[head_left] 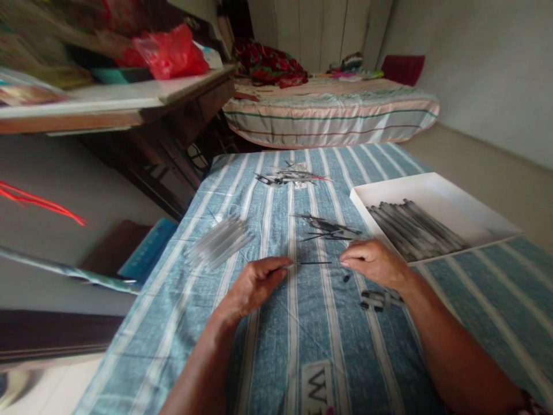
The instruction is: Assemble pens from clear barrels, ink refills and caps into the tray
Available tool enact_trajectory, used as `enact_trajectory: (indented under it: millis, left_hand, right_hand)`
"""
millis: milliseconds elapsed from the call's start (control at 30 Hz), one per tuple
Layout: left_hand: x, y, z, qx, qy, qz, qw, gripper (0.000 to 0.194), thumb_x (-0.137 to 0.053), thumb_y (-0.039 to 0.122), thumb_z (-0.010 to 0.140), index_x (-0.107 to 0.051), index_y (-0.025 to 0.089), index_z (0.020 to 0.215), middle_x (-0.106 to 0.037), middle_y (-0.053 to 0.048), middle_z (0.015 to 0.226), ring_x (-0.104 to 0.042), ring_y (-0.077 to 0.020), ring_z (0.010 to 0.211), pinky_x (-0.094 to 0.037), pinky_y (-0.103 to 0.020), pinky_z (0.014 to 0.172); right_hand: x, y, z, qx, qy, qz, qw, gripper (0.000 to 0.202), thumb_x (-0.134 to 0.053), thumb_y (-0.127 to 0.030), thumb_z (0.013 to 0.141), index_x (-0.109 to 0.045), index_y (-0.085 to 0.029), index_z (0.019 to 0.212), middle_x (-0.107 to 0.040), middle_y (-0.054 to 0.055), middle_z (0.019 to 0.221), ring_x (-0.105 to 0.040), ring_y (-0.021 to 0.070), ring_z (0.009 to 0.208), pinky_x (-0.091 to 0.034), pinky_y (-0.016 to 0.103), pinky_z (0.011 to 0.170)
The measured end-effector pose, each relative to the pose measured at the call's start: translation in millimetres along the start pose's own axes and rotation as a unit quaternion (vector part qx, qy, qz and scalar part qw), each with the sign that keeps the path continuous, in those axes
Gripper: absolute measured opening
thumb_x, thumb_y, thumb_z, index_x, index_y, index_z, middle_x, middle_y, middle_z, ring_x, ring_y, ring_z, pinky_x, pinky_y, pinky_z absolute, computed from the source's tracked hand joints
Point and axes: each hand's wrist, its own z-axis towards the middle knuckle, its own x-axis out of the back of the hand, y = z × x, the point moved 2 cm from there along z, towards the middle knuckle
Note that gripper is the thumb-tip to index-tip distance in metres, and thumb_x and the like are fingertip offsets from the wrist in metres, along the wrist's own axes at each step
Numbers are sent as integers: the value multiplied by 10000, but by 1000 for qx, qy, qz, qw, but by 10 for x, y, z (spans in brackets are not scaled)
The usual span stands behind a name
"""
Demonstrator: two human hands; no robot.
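Observation:
My left hand [259, 282] is closed in a pinch on a thin dark pen refill [314, 263], which points right over the striped cloth. Facing it, my right hand [375, 262] has thumb and fingertips pressed together just beyond the refill's tip; whatever they hold is too small to make out. A small black piece [347, 278] lies below the right fingertips. Beside the right wrist are several black-and-clear pen caps [377, 300], partly covered by the forearm. Behind the hands is a loose pile of dark refills [330, 226]. Clear pen barrels [220, 242] lie stacked at left.
A white box [470, 204] holding many grey pens [415, 230] stands at the right. Farther back on the striped tablecloth [268, 357] lies another heap of thin parts [294, 176]. A wooden table [142, 112] with a red plastic bag [173, 52] stands left; a bed [332, 115] is behind.

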Motion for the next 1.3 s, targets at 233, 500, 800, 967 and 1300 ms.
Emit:
enact_trajectory:
  millis: [233, 500, 800, 967, 1300]
  left_hand:
    - [-9, 13, -11, -3, -43, -25, 999, 270, -551, 281, 809, -707, 188, 1009, -735, -23, 929, -654, -190, 847, -520, -295, 790]
    - [-69, 41, -25, 15, -117, -49, 992, 243, -538, 303, 821, -714, 181, 936, -680, 12, 747, -595, -140, 677, -482, -226, 631]
    - [-62, 110, 2, 66, -120, -59, 989, 265, -603, 343, 743, -733, 212, 933, -603, 35, 546, -467, -101, 472, -395, -181, 448]
    - [-170, 167, 63, 65, -93, -66, 991, 244, -652, 357, 708, -748, 222, 887, -662, 11, 614, -517, -123, 520, -417, -188, 461]
    - [-193, 167, 73, 61, 8, -210, 976, 346, -695, 407, 730, -704, 249, 1037, -662, 5, 623, -513, -97, 508, -422, -183, 486]
  right_hand:
    - [0, 1, -5, 6, -19, 13, 1000, 212, -539, -238, 834, -722, -180, 743, -712, 31, 746, -645, 149, 716, -447, 222, 685]
    - [10, -14, -10, 13, -62, 35, 997, 223, -537, -250, 844, -705, -168, 722, -682, 17, 712, -620, 135, 698, -434, 213, 678]
    - [-28, 32, 48, -2, -77, 68, 995, 154, -576, -164, 806, -709, -152, 729, -668, -15, 661, -601, 110, 640, -417, 178, 610]
    - [-220, -123, 140, 33, -43, 80, 995, 112, -607, -152, 812, -711, -125, 777, -683, -2, 704, -604, 96, 652, -402, 165, 606]
    - [7, -210, 31, -39, -72, -136, 987, 239, -700, -407, 732, -710, -169, 755, -656, -2, 640, -570, 122, 601, -286, 211, 503]
